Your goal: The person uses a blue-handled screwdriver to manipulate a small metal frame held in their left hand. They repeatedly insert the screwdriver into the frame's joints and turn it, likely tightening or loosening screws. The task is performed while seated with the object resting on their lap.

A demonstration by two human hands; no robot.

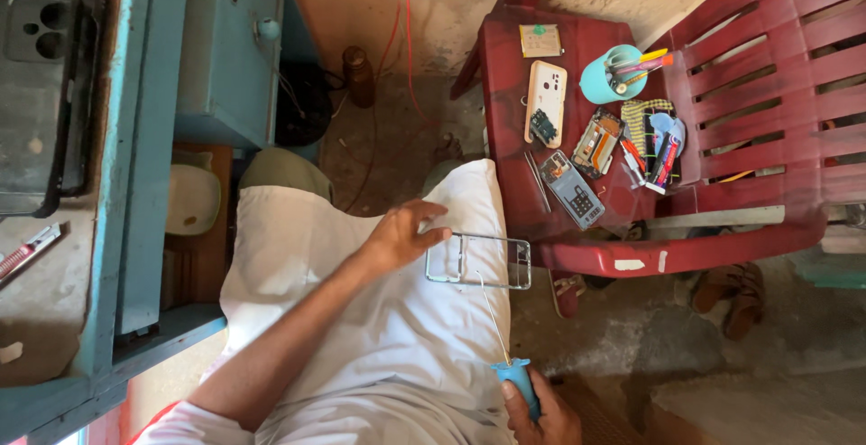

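A silver phone frame (478, 260) lies on the white cloth (361, 319) over my lap. My left hand (406, 233) rests on the frame's left end, fingers pressing on its edge. At the bottom, my right hand (541, 413) grips the blue handle of a thin metal probe tool (517, 380). The tool's fine shaft runs up to the frame, and its tip sits near the frame's lower bar.
A red plastic chair (776, 93) to the right bears a phone back cover (546, 102), circuit boards (577, 191), tweezers (538, 183), a teal cup of pens (606, 75) and small tools. A blue cabinet (225, 48) stands at left, a black phone case (36, 75) on its top. Red cables (397, 39), a brown bottle (359, 75) and sandals (731, 296) are on the floor.
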